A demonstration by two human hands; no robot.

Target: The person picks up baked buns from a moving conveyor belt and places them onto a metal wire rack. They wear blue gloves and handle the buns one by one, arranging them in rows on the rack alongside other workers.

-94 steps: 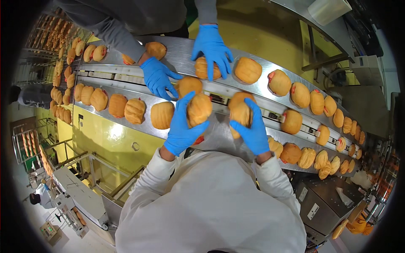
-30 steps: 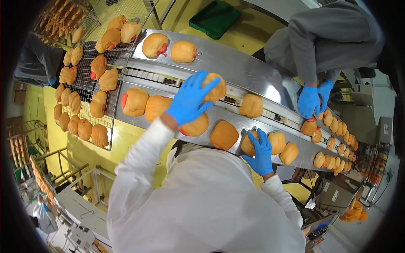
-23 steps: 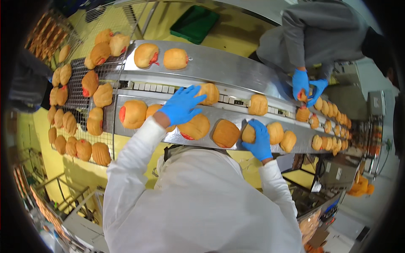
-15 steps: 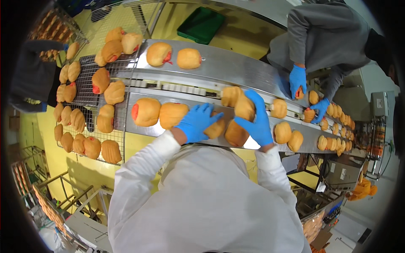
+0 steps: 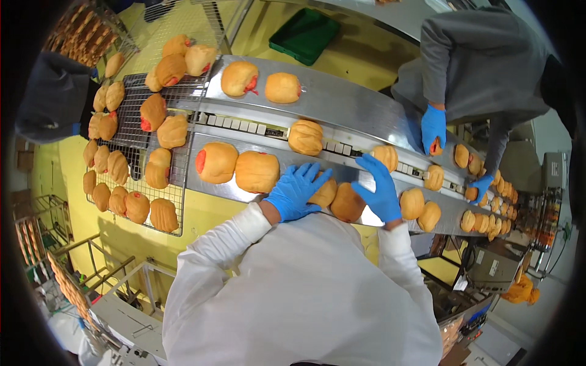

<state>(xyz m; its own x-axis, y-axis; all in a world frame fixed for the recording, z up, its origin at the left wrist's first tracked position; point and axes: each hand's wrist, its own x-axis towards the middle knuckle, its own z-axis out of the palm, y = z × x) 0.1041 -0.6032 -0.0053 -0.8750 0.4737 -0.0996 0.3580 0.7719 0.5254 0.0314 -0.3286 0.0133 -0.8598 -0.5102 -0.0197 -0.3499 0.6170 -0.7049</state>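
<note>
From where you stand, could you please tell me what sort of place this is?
Most likely a bakery's production line: buns lie on a narrow conveyor with metal ledges on both sides, and a wire tray at its left end holds more of them.

Worn on your head, the wide fisheye camera looks down over your white coat (image 5: 299,287), close above your left hand (image 5: 295,194) and right hand (image 5: 381,190), with the conveyor (image 5: 351,104) crossing beyond.
</note>
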